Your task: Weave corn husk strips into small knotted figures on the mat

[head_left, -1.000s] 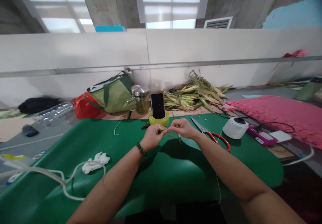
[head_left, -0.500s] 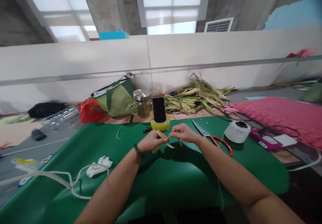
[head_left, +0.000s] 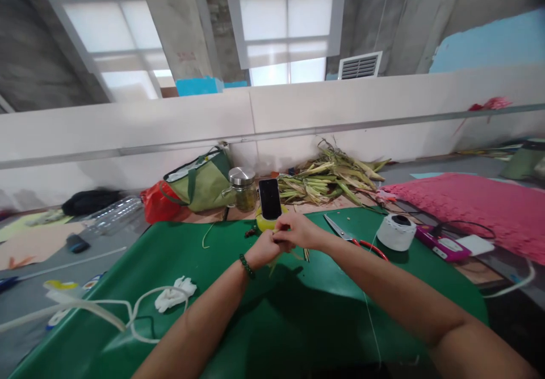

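Near edge: thin white thread (head_left: 372, 325) trailing down the green cover (head_left: 340, 333) of the bench, right of centre. Near left, a looped white cord (head_left: 147, 340) lies by a crumpled tissue (head_left: 175, 295).

Centre: both bare hands brought together above the cover. Left hand (head_left: 264, 248), green bead bracelet (head_left: 246, 266) at its wrist, has its grip pressed closed on a pale leaf strip (head_left: 273, 266), one end dangling below. Right hand (head_left: 301, 232) reaches in from the right, thumb and forefinger pinching at the same strip against the left fingertips; exact contact hidden by the knuckles. A few thin stalk ends (head_left: 306, 254) poke out beneath the right hand.

Right of the hands: scissors (head_left: 347, 235), red handles partly behind the forearm, then a white thread spool (head_left: 397, 233) and a purple power strip (head_left: 443, 243).

Just beyond the hands, a phone (head_left: 269, 198) stands tilted at a yellow tape roll (head_left: 263, 223). Farther: lidded glass jar (head_left: 243, 193), green bag (head_left: 202, 185) to its left, heap of dry leaves (head_left: 332, 177) to its right, pink cloth (head_left: 464, 200) far right. Pale partition (head_left: 319, 104) behind all, windows (head_left: 286, 27) past it.
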Available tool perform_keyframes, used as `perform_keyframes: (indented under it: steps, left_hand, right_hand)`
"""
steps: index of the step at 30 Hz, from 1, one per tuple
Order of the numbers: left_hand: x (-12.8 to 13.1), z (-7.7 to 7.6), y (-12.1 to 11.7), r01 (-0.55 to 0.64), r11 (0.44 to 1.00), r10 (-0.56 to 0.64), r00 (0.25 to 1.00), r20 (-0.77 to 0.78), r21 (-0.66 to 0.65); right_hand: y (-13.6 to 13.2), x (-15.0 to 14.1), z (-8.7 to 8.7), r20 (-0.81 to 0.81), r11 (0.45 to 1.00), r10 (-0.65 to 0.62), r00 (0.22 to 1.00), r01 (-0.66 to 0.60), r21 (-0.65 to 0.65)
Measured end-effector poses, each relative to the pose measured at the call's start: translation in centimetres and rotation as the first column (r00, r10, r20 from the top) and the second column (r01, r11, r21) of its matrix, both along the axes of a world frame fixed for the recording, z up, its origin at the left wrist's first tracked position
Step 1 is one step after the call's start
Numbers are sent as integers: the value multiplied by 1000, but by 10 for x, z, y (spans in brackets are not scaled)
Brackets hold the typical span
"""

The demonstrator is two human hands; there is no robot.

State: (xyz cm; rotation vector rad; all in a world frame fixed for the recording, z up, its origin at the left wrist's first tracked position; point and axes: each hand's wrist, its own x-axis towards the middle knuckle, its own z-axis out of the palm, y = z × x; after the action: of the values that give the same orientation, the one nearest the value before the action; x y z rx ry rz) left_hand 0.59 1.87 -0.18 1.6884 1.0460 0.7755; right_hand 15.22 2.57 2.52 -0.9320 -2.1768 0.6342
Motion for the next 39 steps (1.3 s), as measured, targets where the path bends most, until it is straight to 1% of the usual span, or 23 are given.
perform_keyframes:
  steps: [2,4,6,7,8,10,11,12,13,15,16,17,19,21,22,24,27,29,32,34,36,38,39]
  left_hand:
    - [1,0,1,5,1000,-5,1000,26,-19]
    - [-1,-2,4,1,997,3,999,52,-72]
    - [-3,-5,6,-24,990,36,996,83,-140]
    - [-5,-7,7,-47,984,66,992,104,-171]
    - [-6,-10,8,-78,969,112,985,134,-235]
    - [-9,-17,10,-165,904,270,936,227,-395]
    - [-11,-20,11,-206,872,351,895,274,-444]
    - [-12,-23,13,-243,851,419,849,322,-466]
    - [-14,-26,14,-263,845,445,829,339,-467]
    - [-17,-29,15,-274,841,466,805,368,-466]
    - [-17,-29,14,-269,848,471,778,416,-456]
    - [-17,-28,12,-254,856,461,768,444,-450]
    - [-15,-25,8,-217,874,425,776,466,-435]
    - [-12,-22,3,-180,889,388,783,485,-421]
    - [-11,-20,1,-168,886,382,791,478,-431]
    - [-11,-18,-1,-164,867,392,807,442,-470]
    - [-13,-17,0,-199,861,415,807,420,-468]
    - [-14,-17,2,-218,857,423,814,398,-467]
    - [-14,-16,1,-210,869,391,847,360,-449]
    - [-13,-14,0,-196,882,361,865,347,-429]
    - [-12,-12,-1,-211,881,380,849,368,-423]
    - [-11,-11,-1,-260,864,446,794,413,-431]
    - [-12,-11,0,-286,852,480,761,436,-438]
  right_hand:
    - [6,-3,-2,-81,997,16,997,-22,-79]
    - [13,-6,-5,-155,985,18,988,-44,-166]
    - [18,-9,-5,-205,980,-13,979,-28,-197]
    - [20,-10,-5,-239,984,-46,970,3,-177]
    - [21,-10,-4,-282,989,-88,955,50,-140]
    - [25,-7,-1,-362,986,-164,918,152,-61]
    - [27,-4,-2,-375,981,-188,908,189,-37]
    - [29,0,-3,-358,978,-205,911,209,-28]
    - [32,5,-6,-327,972,-227,917,233,-22]
    - [39,12,-15,-277,951,-302,912,307,-24]
    - [41,14,-21,-253,948,-318,914,316,-50]
    - [44,15,-27,-227,951,-308,924,292,-98]
    - [46,12,-38,-205,952,-229,952,176,-249]
    - [46,7,-44,-245,918,-159,956,52,-394]
    - [45,5,-46,-278,900,-152,948,16,-436]
    - [43,2,-47,-341,888,-178,923,2,-460]
    - [40,2,-43,-404,894,-211,890,8,-449]
    - [39,3,-41,-437,897,-200,877,-16,-441]
    - [39,3,-41,-419,921,-179,890,2,-390]
    - [40,3,-42,-404,938,-210,890,67,-340]
    - [38,4,-41,-431,945,-296,853,194,-265]
    - [34,5,-38,-443,936,-347,827,331,-117]
    - [31,5,-36,-419,933,-328,847,359,-5]
